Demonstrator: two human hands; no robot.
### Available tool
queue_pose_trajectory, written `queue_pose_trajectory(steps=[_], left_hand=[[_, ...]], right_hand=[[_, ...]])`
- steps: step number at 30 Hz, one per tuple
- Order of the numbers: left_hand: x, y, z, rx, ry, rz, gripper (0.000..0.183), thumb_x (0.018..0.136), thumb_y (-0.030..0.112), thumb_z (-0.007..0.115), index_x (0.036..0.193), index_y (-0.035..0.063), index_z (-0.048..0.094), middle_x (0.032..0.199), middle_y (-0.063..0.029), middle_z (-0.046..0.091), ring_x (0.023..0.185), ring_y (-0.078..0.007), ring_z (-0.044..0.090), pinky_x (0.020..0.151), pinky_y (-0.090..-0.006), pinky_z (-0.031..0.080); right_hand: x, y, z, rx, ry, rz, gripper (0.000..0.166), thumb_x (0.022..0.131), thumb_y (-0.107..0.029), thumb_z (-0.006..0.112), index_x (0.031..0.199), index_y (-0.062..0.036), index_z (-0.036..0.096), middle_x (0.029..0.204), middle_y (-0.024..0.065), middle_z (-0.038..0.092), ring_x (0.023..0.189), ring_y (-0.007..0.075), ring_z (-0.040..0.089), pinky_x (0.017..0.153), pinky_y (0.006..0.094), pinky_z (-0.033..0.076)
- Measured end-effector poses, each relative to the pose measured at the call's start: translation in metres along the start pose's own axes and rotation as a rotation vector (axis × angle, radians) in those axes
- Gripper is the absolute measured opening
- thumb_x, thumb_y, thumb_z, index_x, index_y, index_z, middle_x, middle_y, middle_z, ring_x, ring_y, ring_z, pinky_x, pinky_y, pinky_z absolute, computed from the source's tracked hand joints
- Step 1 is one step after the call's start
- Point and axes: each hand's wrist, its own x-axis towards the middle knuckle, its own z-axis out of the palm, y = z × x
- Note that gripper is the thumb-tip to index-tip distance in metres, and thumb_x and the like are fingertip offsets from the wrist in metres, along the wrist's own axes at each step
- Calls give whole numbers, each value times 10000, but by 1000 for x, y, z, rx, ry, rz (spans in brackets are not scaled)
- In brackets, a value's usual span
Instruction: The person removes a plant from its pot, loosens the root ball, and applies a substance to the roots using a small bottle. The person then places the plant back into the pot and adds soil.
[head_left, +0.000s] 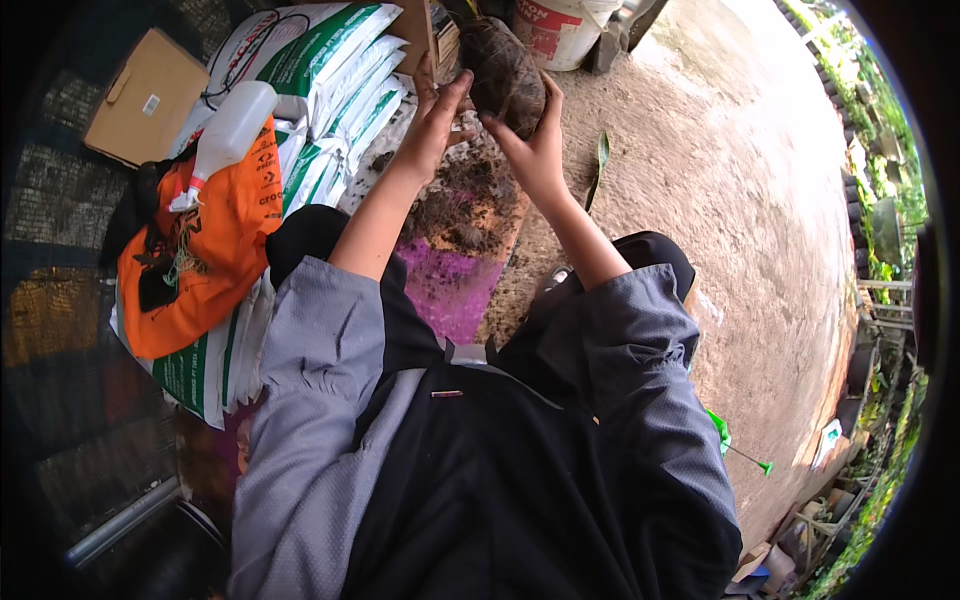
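Observation:
Ahead of my knees, a dark, soil-filled plastic plant bag (504, 71) is tilted, with a bit of yellowish stem at its far end. My right hand (536, 154) grips its near right side, thumb in front and fingers around the edge. Beside its left side is my left hand (431, 127), fingers spread and dirty; the thumb tip meets the bag's edge in view, and whether it presses there is unclear. Below both hands, loose dark soil (465, 206) is scattered over a purple and orange sheet (450, 289).
White-and-green sacks (330, 67) are stacked at left, bearing an orange bag (217, 262) and a spray bottle (236, 124). A cardboard box (146, 97) lies beyond. Ahead stands a white bucket (562, 34). A long green leaf (600, 169) lies on the concrete floor (735, 187).

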Motion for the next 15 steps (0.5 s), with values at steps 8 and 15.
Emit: queue_pose_trajectory(steps=[8, 15], left_hand=[[1, 20, -43, -175, 150, -161, 457, 752, 367, 716, 1060, 57, 582, 983, -91, 640, 888, -190, 639, 816, -350, 533], [-8, 41, -68, -256, 323, -258, 489, 785, 427, 655, 1162, 137, 544, 1122, -68, 588, 1027, -233, 579, 840, -444, 472]], right_hand=[[-2, -19, 18, -324, -504, -347, 942, 702, -386, 735, 1401, -55, 197, 1347, 251, 327, 1195, 405, 427, 996, 435, 374], [14, 1, 2, -197, -375, 26, 612, 891, -337, 536, 1379, -71, 279, 1307, 246, 435, 1146, 338, 506, 964, 406, 411]])
